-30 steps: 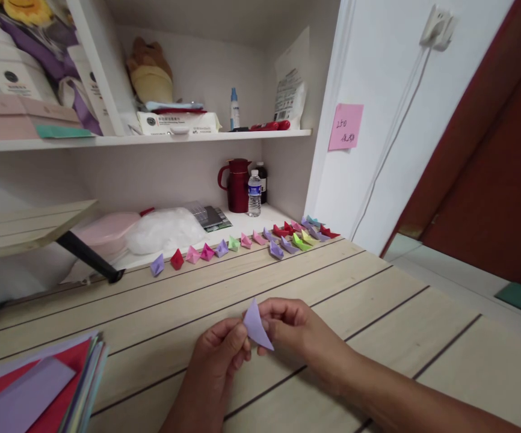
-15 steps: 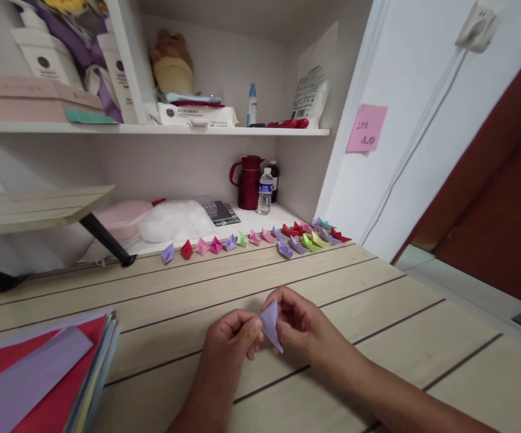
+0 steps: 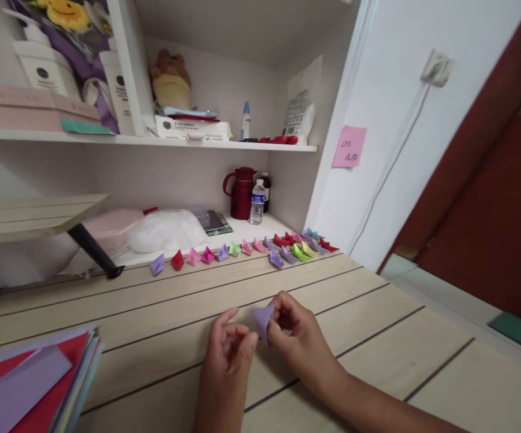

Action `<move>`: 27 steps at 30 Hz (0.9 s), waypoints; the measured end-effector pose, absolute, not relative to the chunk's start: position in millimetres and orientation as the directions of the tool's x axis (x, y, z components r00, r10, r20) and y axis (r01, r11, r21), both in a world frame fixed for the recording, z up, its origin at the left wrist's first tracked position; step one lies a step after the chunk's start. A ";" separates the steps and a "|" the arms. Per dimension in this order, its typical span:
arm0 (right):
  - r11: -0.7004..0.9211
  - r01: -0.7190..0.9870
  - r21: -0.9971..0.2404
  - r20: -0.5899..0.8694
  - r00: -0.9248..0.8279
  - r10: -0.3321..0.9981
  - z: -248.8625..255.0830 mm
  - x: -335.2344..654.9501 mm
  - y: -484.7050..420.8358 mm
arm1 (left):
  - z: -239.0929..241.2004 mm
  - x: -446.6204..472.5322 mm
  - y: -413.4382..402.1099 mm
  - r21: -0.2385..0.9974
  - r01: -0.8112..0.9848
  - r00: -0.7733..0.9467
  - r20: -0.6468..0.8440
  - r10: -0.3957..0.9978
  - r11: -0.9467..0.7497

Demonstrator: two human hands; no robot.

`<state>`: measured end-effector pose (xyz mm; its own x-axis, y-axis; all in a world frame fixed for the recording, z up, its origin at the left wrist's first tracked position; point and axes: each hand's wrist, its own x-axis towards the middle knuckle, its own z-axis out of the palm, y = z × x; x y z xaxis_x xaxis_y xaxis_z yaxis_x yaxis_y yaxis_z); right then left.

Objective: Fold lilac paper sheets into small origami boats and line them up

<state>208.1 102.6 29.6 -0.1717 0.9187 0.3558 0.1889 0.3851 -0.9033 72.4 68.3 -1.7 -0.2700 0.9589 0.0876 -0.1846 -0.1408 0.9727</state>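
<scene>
- You are pinching the folded purple paper (image 3: pixel 263 317) in the fingertips of your right hand (image 3: pixel 303 343), just above the middle of the wooden table (image 3: pixel 378 337).
- Your left hand (image 3: pixel 228 352) is hovering just beside the paper, its fingers loosely curled and gripping nothing.
- A row of paper boats (image 3: pixel 242 248) is lying along the table's far edge.
- A stack of coloured sheets (image 3: pixel 30 385) is sitting at your left.

Two hands (image 3: pixel 228 352) (image 3: pixel 299 340), one folded purple paper (image 3: pixel 263 317), one red jug (image 3: pixel 241 193), one water bottle (image 3: pixel 257 202).
</scene>
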 end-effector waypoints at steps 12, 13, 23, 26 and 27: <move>0.725 0.417 -0.548 0.623 -0.375 0.687 23.9 209.4 96.5 | 2.1 80.1 56.7 0.986 -0.112 -0.243 0.094 0.966 -0.124; 0.707 0.399 -0.584 0.602 -0.371 0.707 23.2 209.0 95.9 | 4.1 80.3 55.6 0.989 -0.090 -0.245 0.092 0.965 -0.117; 0.548 0.172 -0.819 0.452 -0.395 0.800 23.6 205.2 96.0 | 3.7 80.0 55.9 1.000 0.007 -0.410 0.022 0.912 -0.021; 0.568 0.121 -0.814 0.472 -0.432 0.769 28.5 207.4 94.5 | 3.6 80.2 56.4 1.000 -0.010 -0.418 0.022 0.908 -0.029; 0.577 0.101 -0.810 0.484 -0.441 0.756 29.6 207.6 94.5 | 4.4 80.6 56.6 0.999 -0.020 -0.415 0.017 0.910 -0.028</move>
